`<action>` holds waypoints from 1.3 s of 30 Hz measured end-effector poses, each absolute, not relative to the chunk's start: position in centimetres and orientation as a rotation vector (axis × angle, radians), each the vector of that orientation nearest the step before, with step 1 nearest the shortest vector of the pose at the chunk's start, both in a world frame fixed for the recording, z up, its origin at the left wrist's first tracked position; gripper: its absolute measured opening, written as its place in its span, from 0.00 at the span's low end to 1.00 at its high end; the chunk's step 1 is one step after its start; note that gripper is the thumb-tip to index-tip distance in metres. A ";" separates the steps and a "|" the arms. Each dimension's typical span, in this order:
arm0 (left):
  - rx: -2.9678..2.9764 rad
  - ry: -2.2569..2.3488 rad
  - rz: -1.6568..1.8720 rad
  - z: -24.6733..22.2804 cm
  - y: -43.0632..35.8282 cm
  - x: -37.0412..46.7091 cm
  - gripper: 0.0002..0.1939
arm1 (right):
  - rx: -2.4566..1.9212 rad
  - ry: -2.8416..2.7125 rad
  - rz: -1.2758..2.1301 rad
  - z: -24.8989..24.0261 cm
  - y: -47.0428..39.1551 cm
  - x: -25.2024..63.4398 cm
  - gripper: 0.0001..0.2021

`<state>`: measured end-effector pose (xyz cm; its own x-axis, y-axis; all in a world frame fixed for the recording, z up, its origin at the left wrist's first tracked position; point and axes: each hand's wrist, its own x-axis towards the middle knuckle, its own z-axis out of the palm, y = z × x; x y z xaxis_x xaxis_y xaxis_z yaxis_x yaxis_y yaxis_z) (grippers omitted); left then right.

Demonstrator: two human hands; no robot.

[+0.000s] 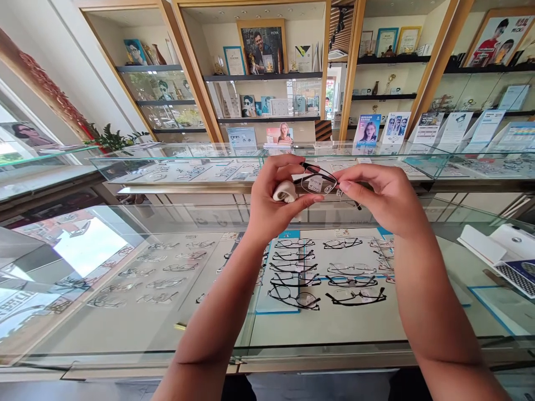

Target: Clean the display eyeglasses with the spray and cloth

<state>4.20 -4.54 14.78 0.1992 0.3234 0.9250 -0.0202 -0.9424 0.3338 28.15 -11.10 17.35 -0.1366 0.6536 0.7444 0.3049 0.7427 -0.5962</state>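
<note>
A pair of thin dark-framed glasses (320, 181) is held up between both hands above the glass counter. A small white label sticks to one lens. My left hand (278, 195) has its fingers closed on one side of the frame, and a rolled white cloth (285, 191) is tucked in its palm. On the frame's other side my right hand (376, 192) pinches it between thumb and fingers. Below, rows of glasses (292, 267) lie in the display case (326, 328).
Behind stands a second glass display case (188, 186). A white open box (497, 245) is on the right of the near counter. Wall shelves (263, 77) hold framed pictures and cards. At the left is a green plant (111, 138).
</note>
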 end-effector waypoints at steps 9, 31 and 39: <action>2.282 0.262 1.731 14.8 -4.4 4.1 0.34 | -0.797 -1.810 0.556 18.1 -11.5 29.1 0.12; 1.803 0.694 1.578 14.9 -8.2 7.1 0.16 | -0.883 -1.595 0.044 16.3 -11.7 24.0 0.05; 1.785 0.738 1.494 13.2 -5.8 8.2 0.16 | -0.973 -1.657 0.007 14.6 -12.5 24.8 0.05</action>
<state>8.22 -5.84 13.15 0.1779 0.7838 0.5950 -0.0046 -0.6039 0.7970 24.79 -12.51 14.60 0.0005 0.5904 0.8071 0.5831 0.6555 -0.4799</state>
